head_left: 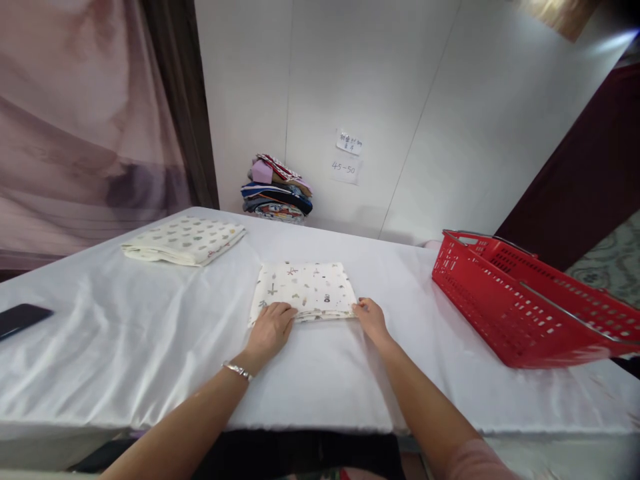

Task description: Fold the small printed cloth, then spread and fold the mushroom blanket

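Note:
A white folded cloth (307, 287) with small scattered prints lies flat in front of me, its layered near edge facing me. My left hand (273, 327) is closed at the near left part of the cloth, fingers together over the edge, the thumb partly hidden. At the near right corner, my right hand (371, 317) pinches the cloth between thumb and fingers. Farther left rests another folded cloth (187, 239), cream with greyish leaf-like prints, apart from both hands.
A red plastic basket (520, 300) with metal handles stands on the right of the white-covered table (165, 347). A dark phone (23, 320) lies at the left edge. Beyond the table, a stack of folded fabrics (277, 193) sits against the white wall, near paper notes (347, 169).

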{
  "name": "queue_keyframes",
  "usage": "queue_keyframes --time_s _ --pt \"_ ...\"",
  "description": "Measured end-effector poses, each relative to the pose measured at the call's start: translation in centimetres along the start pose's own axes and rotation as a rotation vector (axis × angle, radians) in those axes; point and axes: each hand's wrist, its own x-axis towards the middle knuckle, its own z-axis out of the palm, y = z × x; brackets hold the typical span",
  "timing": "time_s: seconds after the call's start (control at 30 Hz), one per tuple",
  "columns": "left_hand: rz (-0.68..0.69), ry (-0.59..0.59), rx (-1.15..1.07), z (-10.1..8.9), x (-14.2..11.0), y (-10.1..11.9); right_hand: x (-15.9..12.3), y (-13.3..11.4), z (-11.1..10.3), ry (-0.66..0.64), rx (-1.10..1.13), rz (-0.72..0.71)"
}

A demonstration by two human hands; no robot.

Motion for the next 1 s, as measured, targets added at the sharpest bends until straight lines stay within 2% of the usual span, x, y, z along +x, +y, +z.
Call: queue_keyframes --time_s 0.23,0.37,0.53,0.8,1.0 --pt "0.006 0.032 -0.015 -0.1 -0.1 -0.1 0.3 -0.4 -0.4 0.032 0.086 0.033" --pt "0.002 0.027 -0.019 0.1 -0.2 -0.2 0.4 -0.2 -0.5 -0.035 0.035 0.059" --pt "-0.009 0.035 -0.037 0.1 -0.2 -0.2 0.5 0.1 -0.3 -0.035 -0.041 0.056" --pt "-0.043 0.083 0.007 -0.7 -0.5 -0.5 1.9 0.0 -0.5 -0.121 -0.122 0.054" --pt "-0.063 0.041 0.024 -0.8 -0.6 -0.4 3.1 -0.7 0.1 -0.174 -0.168 0.063"
